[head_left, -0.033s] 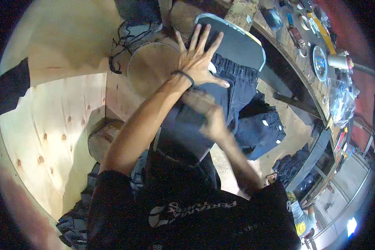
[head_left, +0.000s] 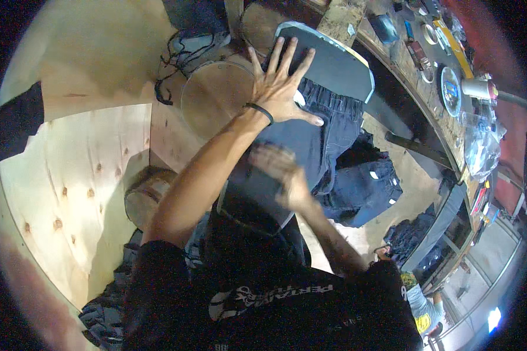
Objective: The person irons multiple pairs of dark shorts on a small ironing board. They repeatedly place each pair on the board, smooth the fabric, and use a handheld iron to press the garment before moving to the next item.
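Observation:
Dark pants (head_left: 341, 126) with a gathered elastic waistband lie over a dark, light-edged board (head_left: 334, 55). My left hand (head_left: 279, 93) presses on the cloth near the waistband. Its fingers are spread wide and reach onto the bare board. Nearer to me, my right hand (head_left: 281, 172) is over the lower part of the pants, its fingers stretched out and blurred by motion. I cannot tell whether it touches the cloth. A small white patch (head_left: 299, 97) shows beside my left palm.
More dark garments (head_left: 362, 187) are piled at the right. A worktable (head_left: 418, 99) along the far right carries tape rolls, a round dish, a white thread cone (head_left: 477, 88) and plastic bags (head_left: 480, 140). Plywood walls (head_left: 70, 193) stand at the left. Another person (head_left: 424, 304) is at the lower right.
My right hand has moved nearer to me over the pants, away from my left wrist. My left hand stays spread in the same place.

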Demonstrator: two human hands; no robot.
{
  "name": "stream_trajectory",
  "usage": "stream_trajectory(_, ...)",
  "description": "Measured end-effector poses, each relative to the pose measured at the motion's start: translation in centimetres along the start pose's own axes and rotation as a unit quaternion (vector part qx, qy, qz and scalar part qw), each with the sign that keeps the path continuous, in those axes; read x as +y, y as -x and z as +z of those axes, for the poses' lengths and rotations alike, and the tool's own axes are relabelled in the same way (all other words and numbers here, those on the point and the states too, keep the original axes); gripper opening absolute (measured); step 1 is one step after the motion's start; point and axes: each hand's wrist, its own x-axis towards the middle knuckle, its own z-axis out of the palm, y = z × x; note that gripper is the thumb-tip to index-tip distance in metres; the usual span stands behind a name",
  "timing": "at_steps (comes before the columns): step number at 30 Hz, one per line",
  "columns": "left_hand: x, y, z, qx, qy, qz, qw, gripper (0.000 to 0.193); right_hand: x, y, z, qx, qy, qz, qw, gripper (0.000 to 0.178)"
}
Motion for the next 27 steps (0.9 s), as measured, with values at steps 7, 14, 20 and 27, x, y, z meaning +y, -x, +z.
stream_trajectory(7,-0.1,-0.7,0.2,0.032,-0.002,-0.003,0.999,0.163,1.4,0.2,-2.3,0.128,0.028,0.005,0.991,0.069)
stream_trajectory(14,0.1,-0.8,0.0,0.007,-0.040,-0.019,0.999,0.163,2.3,4.1,1.3,0.069,-0.023,-0.015,0.997,0.064)
stream_trajectory(20,0.1,-0.8,0.1,0.011,-0.036,-0.012,0.999,0.160,2.3,5.6,1.5,0.159,0.011,0.008,0.987,0.063)
stream_trajectory(27,-0.2,-0.9,0.1,0.048,-0.002,0.025,0.999,0.154,0.7,3.0,0.3,0.133,-0.003,0.010,0.991,0.071)
